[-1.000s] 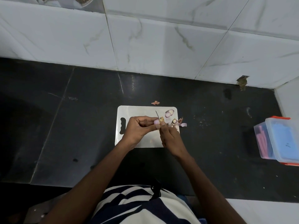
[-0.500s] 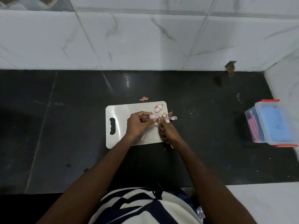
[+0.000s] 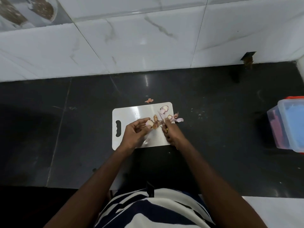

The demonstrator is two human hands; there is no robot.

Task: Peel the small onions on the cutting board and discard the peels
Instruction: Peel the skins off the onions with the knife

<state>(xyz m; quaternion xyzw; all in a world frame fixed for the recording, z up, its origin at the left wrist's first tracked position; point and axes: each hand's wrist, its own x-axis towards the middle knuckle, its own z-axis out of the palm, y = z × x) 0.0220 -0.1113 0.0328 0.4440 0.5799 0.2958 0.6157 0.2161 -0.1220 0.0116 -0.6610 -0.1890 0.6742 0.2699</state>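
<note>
A white cutting board (image 3: 131, 113) lies on the black counter. Over its right half my left hand (image 3: 135, 133) pinches a small pale-pink onion (image 3: 148, 123) with brown peel (image 3: 155, 125) hanging off its right side. My right hand (image 3: 170, 131) grips a small knife (image 3: 160, 118), its thin blade pointing up and left just right of that peel. Peeled onions (image 3: 164, 109) rest near the board's far right corner. Another onion (image 3: 169, 117) sits by my right fingertips. Loose pink peels (image 3: 179, 119) lie at the board's right edge.
One peel scrap (image 3: 149, 100) lies on the counter just beyond the board. A clear plastic box (image 3: 289, 127) with a blue lid and an orange rim stands at the right edge. A white marble-tiled wall (image 3: 148, 38) rises behind the counter.
The peel has come further off the onion and now hangs between my hands, which have drawn slightly apart. The camera has tilted, so the board sits a little lower and more central in view.
</note>
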